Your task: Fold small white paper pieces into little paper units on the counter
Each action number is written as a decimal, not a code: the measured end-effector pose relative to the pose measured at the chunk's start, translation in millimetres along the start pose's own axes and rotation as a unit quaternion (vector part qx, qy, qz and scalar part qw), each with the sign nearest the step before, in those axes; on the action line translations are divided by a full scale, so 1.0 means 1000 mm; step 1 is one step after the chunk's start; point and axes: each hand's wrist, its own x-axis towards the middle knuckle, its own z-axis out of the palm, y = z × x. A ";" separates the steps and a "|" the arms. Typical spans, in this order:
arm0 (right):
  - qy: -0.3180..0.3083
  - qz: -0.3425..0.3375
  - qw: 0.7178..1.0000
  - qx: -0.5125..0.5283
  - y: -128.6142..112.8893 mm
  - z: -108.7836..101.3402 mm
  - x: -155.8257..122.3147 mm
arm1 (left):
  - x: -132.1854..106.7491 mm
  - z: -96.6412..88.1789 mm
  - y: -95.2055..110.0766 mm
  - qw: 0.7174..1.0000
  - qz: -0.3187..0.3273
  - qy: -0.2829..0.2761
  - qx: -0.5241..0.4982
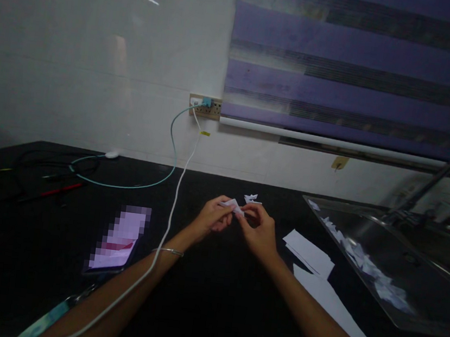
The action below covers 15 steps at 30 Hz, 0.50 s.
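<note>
Over the dark counter, my left hand [215, 215] and my right hand [259, 228] pinch a small folded piece of white paper [233, 207] between them. The left fingers curl round its left end, and the right thumb and fingertips press on its right end. Just behind the hands lie small folded paper pieces [251, 198], partly hidden by my right hand. To the right of my right hand, flat white paper slips [308, 253] lie stacked. Nearer to me are larger white sheets [329, 301], partly covered by my right forearm.
A metal sink [414, 260] at right has many folded papers [369, 265] along its left side. On the left lies a phone [120, 240] with a strap [44, 321]. A white cable [173, 206] crosses my left forearm from the wall socket [204, 107]. A teal cable [124, 187] loops behind.
</note>
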 end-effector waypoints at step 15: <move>-0.181 0.132 0.973 0.052 0.014 -0.018 0.014 | -0.004 -0.015 0.007 0.998 -0.058 -0.012 0.001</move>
